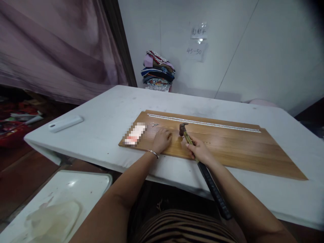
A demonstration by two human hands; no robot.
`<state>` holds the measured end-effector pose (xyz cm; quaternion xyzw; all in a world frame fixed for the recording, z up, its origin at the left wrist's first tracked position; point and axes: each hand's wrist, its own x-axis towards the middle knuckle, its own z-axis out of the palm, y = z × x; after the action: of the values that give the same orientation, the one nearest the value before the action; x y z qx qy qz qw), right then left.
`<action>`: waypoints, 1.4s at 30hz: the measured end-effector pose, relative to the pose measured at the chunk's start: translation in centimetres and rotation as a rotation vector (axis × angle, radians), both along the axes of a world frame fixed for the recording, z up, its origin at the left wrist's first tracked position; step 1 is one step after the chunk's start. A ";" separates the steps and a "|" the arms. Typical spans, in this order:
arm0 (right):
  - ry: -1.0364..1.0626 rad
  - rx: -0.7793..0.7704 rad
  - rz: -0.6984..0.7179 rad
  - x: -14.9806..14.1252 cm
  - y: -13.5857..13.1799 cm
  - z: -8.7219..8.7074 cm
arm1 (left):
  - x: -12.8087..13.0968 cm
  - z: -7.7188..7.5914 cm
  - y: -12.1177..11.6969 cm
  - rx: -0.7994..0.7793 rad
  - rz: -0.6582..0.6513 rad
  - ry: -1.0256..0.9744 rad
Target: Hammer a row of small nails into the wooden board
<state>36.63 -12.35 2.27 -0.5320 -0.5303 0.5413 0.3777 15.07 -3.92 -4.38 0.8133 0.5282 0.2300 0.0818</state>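
Note:
A wooden board (240,148) lies flat on the white table. My right hand (199,151) grips a claw hammer (187,136) by the shaft, fairly close to the head. The rusty hammer head is just over the board's middle, and the black handle end points back toward my body. Resting on the board to the left of the hammer, my left hand (162,140) has its fingers curled together; whatever they hold, if anything, is hidden. Several small nails (154,125) lie loose beyond it. Small dark marks (208,142) show on the board right of the hammer.
Two pale strips (202,122) run along the board's far side. A blurred-out patch (135,134) covers its left end. A white oblong object (65,123) lies on the table (101,104) at left. Folded clothes (158,72) are stacked by the wall; a white stool (83,180) stands lower left.

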 end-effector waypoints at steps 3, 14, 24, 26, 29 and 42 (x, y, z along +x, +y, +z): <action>0.011 0.002 0.001 0.1 0.0 0.0 | 0.0 0.1 0.0 -0.002 -0.008 0.003; -0.006 -0.006 -0.003 0.0 0.0 0.1 | 0.0 0.6 -0.3 0.001 -0.009 0.019; -0.005 -0.019 -0.007 0.2 0.0 0.2 | 0.0 0.4 -0.2 0.006 0.000 0.028; -0.005 -0.012 -0.008 0.2 0.0 0.2 | -0.1 0.3 -0.2 0.006 0.001 0.029; -0.003 -0.002 0.006 0.2 -0.1 0.2 | -0.1 0.1 -0.1 0.010 -0.005 0.024; -0.003 0.001 0.009 0.3 0.0 0.1 | -0.1 0.2 -0.2 0.019 -0.008 0.023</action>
<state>36.90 -12.32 2.36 -0.5301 -0.5338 0.5419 0.3746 14.95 -4.07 -4.17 0.8188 0.5235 0.2254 0.0690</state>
